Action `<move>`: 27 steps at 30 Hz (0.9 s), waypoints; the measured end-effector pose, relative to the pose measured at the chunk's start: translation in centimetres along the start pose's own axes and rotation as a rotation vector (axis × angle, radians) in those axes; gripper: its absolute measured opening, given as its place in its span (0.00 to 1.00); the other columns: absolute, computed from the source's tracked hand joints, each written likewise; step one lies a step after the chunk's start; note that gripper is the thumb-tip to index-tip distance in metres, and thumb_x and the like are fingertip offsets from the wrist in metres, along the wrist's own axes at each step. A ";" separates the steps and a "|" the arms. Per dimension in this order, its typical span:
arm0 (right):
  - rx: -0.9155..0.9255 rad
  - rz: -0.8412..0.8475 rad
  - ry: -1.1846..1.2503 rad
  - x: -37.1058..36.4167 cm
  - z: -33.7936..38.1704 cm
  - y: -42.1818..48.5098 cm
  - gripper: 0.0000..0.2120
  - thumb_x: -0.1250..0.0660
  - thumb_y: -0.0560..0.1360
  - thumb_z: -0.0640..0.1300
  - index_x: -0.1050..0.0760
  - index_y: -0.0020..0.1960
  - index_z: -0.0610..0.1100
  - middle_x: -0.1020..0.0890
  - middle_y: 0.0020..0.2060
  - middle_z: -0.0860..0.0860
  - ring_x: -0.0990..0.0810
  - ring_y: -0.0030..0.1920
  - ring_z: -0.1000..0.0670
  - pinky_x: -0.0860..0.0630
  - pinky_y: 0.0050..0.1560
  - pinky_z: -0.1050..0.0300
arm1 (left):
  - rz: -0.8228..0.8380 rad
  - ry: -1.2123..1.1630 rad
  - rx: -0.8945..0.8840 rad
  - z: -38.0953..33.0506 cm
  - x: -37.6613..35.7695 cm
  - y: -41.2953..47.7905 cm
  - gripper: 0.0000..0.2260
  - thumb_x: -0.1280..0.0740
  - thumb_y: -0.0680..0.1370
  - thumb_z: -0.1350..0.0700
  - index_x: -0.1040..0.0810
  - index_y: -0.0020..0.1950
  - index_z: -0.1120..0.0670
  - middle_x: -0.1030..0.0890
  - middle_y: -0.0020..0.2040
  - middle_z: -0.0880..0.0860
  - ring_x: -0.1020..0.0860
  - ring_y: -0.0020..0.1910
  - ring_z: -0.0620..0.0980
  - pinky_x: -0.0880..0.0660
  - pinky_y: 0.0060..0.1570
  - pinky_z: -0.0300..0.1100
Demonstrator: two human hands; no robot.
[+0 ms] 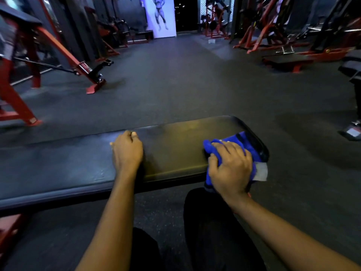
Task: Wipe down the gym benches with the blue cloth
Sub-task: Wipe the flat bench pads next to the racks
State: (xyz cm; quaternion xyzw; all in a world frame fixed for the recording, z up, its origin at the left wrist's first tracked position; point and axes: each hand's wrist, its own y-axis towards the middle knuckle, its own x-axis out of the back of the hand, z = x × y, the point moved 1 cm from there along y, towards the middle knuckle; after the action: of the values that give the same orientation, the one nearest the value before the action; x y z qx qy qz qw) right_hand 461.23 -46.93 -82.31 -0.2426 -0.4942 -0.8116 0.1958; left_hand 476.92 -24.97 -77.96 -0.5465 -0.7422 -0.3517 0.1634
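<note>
A flat black padded bench (pixel 175 153) runs across the view in front of me, its rounded right end at the right. My right hand (pixel 231 169) grips a bunched blue cloth (pixel 242 141) and presses it on the bench's right end; a pale tag hangs from the cloth at the bench's near edge. My left hand (pixel 128 151) rests on the middle of the pad as a loose fist, fingers curled under, holding nothing. My dark-trousered legs show below the bench.
Red-framed machines (pixel 58 47) stand at the left and at the far right (pixel 273 36). A low black-and-red bench (pixel 287 62) lies on the floor at right. Another person's leg and shoe (pixel 351 130) are at the right edge. Dark rubber floor stretches ahead.
</note>
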 end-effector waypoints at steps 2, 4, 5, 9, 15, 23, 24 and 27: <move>0.053 0.070 0.053 -1.2 4.6 -0.9 0.15 0.34 0.69 0.49 0.18 0.54 0.48 0.17 0.54 0.51 0.20 0.57 0.46 0.29 0.57 0.46 | -0.071 0.007 0.058 0.9 0.9 -0.8 0.12 0.42 0.81 0.55 0.23 0.44 0.59 0.20 0.49 0.67 0.24 0.52 0.68 0.35 0.69 0.59; 0.195 0.118 0.100 -1.9 7.5 -2.1 0.16 0.33 0.68 0.50 0.18 0.55 0.49 0.17 0.56 0.52 0.21 0.58 0.47 0.29 0.58 0.47 | -0.157 0.030 0.111 2.3 2.0 -1.5 0.12 0.41 0.80 0.57 0.20 0.48 0.61 0.19 0.50 0.67 0.24 0.54 0.67 0.45 0.75 0.55; 0.235 0.132 0.114 -1.8 7.5 -2.1 0.17 0.34 0.69 0.50 0.18 0.55 0.49 0.18 0.56 0.52 0.21 0.58 0.48 0.29 0.58 0.48 | -0.197 0.044 0.127 2.8 2.5 -1.7 0.12 0.41 0.80 0.57 0.19 0.50 0.60 0.19 0.51 0.66 0.24 0.55 0.66 0.50 0.76 0.54; 0.250 0.113 0.051 -1.2 4.6 -1.5 0.17 0.36 0.72 0.51 0.19 0.59 0.49 0.18 0.58 0.52 0.21 0.60 0.47 0.30 0.58 0.46 | -0.369 0.140 0.187 6.3 5.6 -1.8 0.13 0.39 0.78 0.59 0.19 0.57 0.60 0.20 0.58 0.63 0.27 0.64 0.61 0.57 0.75 0.56; 0.203 0.160 0.068 -3.5 10.9 -2.5 0.17 0.34 0.68 0.50 0.17 0.55 0.49 0.17 0.58 0.49 0.20 0.58 0.46 0.29 0.56 0.47 | -0.507 0.186 0.352 11.3 9.2 -2.0 0.19 0.39 0.80 0.56 0.27 0.70 0.60 0.37 0.77 0.59 0.43 0.77 0.60 0.55 0.74 0.60; 0.523 0.486 -0.147 -1.8 8.9 -2.1 0.26 0.46 0.77 0.64 0.33 0.73 0.59 0.32 0.74 0.53 0.38 0.76 0.44 0.48 0.70 0.32 | -0.521 0.205 0.388 12.7 8.9 -1.9 0.21 0.44 0.82 0.54 0.30 0.73 0.60 0.38 0.78 0.59 0.46 0.78 0.59 0.55 0.74 0.59; 0.500 0.502 -0.193 -1.4 8.1 -1.9 0.26 0.48 0.77 0.65 0.34 0.73 0.60 0.33 0.75 0.53 0.40 0.76 0.43 0.47 0.69 0.30 | -0.522 0.208 0.386 12.6 8.8 -1.9 0.21 0.44 0.82 0.54 0.30 0.73 0.60 0.38 0.77 0.59 0.46 0.78 0.59 0.55 0.74 0.59; 0.430 0.568 -0.185 -2.5 10.3 -1.7 0.22 0.47 0.77 0.60 0.28 0.68 0.57 0.27 0.71 0.49 0.31 0.71 0.39 0.35 0.64 0.31 | -0.541 0.179 0.377 12.3 8.6 -2.0 0.21 0.45 0.83 0.54 0.30 0.73 0.61 0.37 0.77 0.60 0.46 0.78 0.59 0.54 0.74 0.59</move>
State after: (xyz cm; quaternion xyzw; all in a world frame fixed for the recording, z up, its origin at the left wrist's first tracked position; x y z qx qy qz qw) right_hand 464.35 -36.74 -80.91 -0.3956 -0.5819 -0.5773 0.4142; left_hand 473.79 -10.67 -81.85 -0.2571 -0.8949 -0.2854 0.2270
